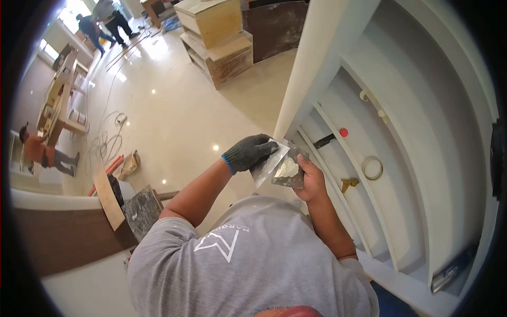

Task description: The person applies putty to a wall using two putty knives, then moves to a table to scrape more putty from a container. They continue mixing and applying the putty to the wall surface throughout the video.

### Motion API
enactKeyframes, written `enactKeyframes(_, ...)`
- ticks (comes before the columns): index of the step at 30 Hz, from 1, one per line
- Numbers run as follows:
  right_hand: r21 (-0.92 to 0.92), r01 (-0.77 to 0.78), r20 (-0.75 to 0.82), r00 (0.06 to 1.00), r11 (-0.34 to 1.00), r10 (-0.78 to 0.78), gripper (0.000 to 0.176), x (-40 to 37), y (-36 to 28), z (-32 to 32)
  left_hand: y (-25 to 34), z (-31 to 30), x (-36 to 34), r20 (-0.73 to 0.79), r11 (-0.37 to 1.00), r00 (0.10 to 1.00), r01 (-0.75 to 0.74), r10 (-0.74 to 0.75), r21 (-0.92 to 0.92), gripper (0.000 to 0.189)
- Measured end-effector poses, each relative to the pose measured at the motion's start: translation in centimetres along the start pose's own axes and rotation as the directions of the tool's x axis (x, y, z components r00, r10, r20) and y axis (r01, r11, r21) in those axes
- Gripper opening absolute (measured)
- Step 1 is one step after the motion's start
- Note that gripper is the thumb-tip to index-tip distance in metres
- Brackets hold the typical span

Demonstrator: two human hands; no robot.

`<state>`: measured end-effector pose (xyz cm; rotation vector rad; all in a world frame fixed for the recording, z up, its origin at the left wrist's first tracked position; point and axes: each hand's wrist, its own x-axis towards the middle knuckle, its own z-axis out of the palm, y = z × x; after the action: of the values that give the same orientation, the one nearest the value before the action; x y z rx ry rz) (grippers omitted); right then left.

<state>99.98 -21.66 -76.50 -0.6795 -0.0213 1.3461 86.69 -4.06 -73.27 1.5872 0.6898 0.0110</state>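
Note:
My left hand, in a dark grey knit glove with a blue cuff, is closed on a flat, shiny whitish blade that looks like a broad scraper. The blade lies against a dark, smeared square plate. A lump of cream-coloured paste sits on this plate. My bare right hand grips the plate's right side, thumb on top and fingers hidden beneath. Both hands are together in front of my chest.
White curved shelving rises close on my right, bearing a tape roll, a red cap and a brass-coloured piece. Cables trail over the glossy floor. Wooden boxes stand ahead. A person works at left; two others are farther off.

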Motion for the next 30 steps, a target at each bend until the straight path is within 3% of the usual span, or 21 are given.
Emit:
enactKeyframes(2, -0.04, 0.024, -0.03, 0.999, 0.999, -0.025, 0.033, -0.6, -0.2, -0.2, 0.0, -0.9, -1.1, -0.07, 0.985, 0.99, 0.133, -0.126, 0.11, 0.048)
enactKeyframes(6, -0.038, 0.049, -0.069, 0.996, 0.998, -0.052, 0.036, -1.6, -1.4, -0.9, -5.0, -3.0, -1.8, -0.221, 0.99, 0.975, 0.017, 0.014, 0.138, 0.045)
enactKeyframes(7, -0.051, 0.047, -0.109, 0.993, 0.998, -0.053, 0.036, -1.7, -1.6, -1.1, -5.9, -3.1, -2.6, -0.198, 0.974, 0.98, -0.065, 0.02, -0.219, 0.044)
enactKeyframes(10, -0.074, 0.052, -0.2, 0.977, 0.996, -0.066, 0.038, -2.2, -1.3, -2.2, -6.8, -3.0, -3.6, -0.196, 0.966, 0.981, -0.054, 0.004, -0.254, 0.042)
enactKeyframes(16, -0.118, 0.017, -0.279, 0.959, 0.993, -0.049, 0.039, -3.2, -0.2, -3.4, -10.1, -2.0, -3.1, -0.221, 0.99, 0.973, 0.045, -0.073, -0.132, 0.033)
enactKeyframes(19, -0.132, 0.017, -0.289, 0.956, 0.991, -0.055, 0.04, -3.6, 0.1, -3.1, -9.9, -2.0, -3.4, -0.266, 0.992, 0.962, 0.087, -0.058, 0.096, 0.031)
enactKeyframes(22, -0.145, 0.038, -0.277, 0.958, 0.989, -0.078, 0.04, -3.7, 0.3, -3.2, -9.7, -1.8, -3.3, -0.278, 0.978, 0.96, 0.045, 0.014, 0.204, 0.031)
enactKeyframes(25, -0.151, 0.069, -0.28, 0.954, 0.986, -0.11, 0.04, -3.9, 0.1, -2.8, -9.3, -2.2, -2.3, -0.206, 0.904, 0.962, -0.08, 0.18, 0.419, 0.031)
enactKeyframes(28, -0.135, 0.101, -0.289, 0.948, 0.986, -0.136, 0.04, -4.0, 0.0, -2.6, -8.6, -2.3, -1.8, -0.226, 0.904, 0.944, -0.134, 0.241, 0.406, 0.03)
enactKeyframes(30, -0.12, 0.125, -0.293, 0.943, 0.985, -0.156, 0.04, -4.3, 0.0, -2.7, -9.6, -2.4, -0.4, -0.167, 0.827, 0.915, -0.24, 0.368, 0.509, 0.028)
